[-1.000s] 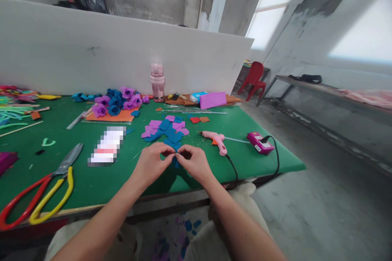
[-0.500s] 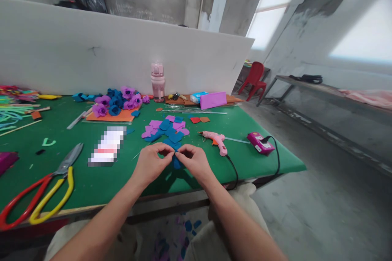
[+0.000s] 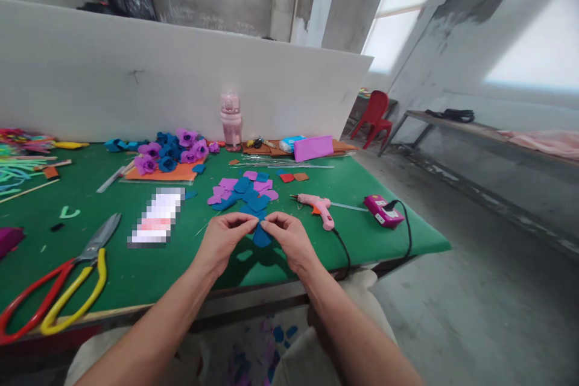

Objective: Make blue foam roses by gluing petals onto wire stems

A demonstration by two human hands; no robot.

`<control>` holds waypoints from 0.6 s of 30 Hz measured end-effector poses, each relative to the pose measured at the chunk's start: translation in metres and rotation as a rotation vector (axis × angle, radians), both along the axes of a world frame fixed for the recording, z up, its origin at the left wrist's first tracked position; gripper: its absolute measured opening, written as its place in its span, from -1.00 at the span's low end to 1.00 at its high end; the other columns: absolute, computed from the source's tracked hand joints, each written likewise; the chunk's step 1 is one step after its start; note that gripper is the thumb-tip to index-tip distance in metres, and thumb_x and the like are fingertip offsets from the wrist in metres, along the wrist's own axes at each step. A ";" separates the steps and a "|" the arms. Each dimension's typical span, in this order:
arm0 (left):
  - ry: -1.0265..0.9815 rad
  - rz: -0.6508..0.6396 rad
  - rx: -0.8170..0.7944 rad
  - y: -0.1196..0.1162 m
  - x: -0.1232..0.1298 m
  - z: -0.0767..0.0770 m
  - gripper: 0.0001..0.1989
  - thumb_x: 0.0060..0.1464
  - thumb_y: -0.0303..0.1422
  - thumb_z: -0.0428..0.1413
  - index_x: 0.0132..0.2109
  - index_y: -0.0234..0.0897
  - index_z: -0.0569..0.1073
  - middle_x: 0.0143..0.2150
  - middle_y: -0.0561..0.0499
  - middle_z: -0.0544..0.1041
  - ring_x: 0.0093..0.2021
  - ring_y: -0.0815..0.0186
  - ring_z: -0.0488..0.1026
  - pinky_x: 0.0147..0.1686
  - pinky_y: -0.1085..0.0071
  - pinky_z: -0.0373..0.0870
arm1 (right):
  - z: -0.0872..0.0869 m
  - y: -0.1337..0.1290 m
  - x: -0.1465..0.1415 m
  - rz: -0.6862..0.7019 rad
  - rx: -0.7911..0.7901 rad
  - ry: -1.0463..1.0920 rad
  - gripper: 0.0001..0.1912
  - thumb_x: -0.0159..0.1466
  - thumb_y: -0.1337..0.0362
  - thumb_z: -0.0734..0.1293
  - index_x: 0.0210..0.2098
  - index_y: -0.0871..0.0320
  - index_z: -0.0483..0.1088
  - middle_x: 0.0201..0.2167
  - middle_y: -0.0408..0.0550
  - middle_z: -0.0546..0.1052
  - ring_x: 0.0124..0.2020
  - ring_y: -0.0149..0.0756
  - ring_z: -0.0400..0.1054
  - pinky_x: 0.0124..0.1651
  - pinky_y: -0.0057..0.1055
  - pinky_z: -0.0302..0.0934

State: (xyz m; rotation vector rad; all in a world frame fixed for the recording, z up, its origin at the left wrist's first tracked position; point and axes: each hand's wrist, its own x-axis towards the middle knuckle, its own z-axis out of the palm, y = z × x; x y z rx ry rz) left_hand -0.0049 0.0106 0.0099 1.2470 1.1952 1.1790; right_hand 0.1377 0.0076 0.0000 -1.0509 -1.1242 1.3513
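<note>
Between my two hands is a blue paper petal (image 3: 261, 236), held just above the table near its front edge. My left hand (image 3: 225, 240) pinches its left side between thumb and forefinger. On the opposite side, my right hand (image 3: 289, 238) pinches it the same way, and the fingertips nearly meet. Just beyond them lies a loose pile of blue and purple cut petals (image 3: 248, 188). A pink glue gun (image 3: 318, 205) rests to the right of my right hand, with a clear glue stick in its back.
Large scissors (image 3: 90, 259) with red and yellow handles lie at the left front. Finished paper flowers (image 3: 169, 154) sit on orange sheets at the back. A pink bottle (image 3: 232, 123) stands against a white board (image 3: 181, 78). A magenta power box (image 3: 383, 211) is at right, its black cord crossing the edge.
Both hands stay pinched on the blue petal. Its lower part now shows wider and rounder below my fingertips. The whole view has shifted very slightly.
</note>
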 end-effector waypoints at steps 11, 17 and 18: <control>0.100 0.039 0.038 -0.002 0.001 0.006 -0.83 -0.20 -0.28 0.23 -0.43 -0.30 0.55 -0.46 0.02 0.55 -0.43 0.35 0.40 -0.39 0.49 0.29 | 0.002 -0.001 -0.003 -0.059 0.125 -0.187 -0.84 0.00 0.21 0.35 -0.51 0.19 0.39 -0.59 -0.19 0.37 -0.54 -0.45 0.19 -0.46 -0.51 0.09; 0.140 0.012 0.071 -0.003 0.000 0.006 -0.81 -0.19 -0.26 0.22 -0.42 -0.31 0.55 -0.47 0.01 0.54 -0.45 0.34 0.40 -0.42 0.48 0.29 | 0.007 0.001 0.005 0.019 0.061 -0.085 -0.72 0.11 0.28 0.20 -0.22 0.11 0.45 -0.35 -0.14 0.48 -0.44 -0.45 0.26 -0.42 -0.54 0.13; 0.118 0.010 0.063 -0.002 0.000 0.006 -0.81 -0.19 -0.26 0.22 -0.42 -0.31 0.55 -0.46 0.01 0.55 -0.44 0.34 0.40 -0.41 0.48 0.30 | 0.007 0.001 0.006 0.049 0.083 -0.087 -0.69 0.10 0.30 0.20 -0.18 0.09 0.44 -0.30 -0.14 0.48 -0.43 -0.45 0.27 -0.41 -0.55 0.14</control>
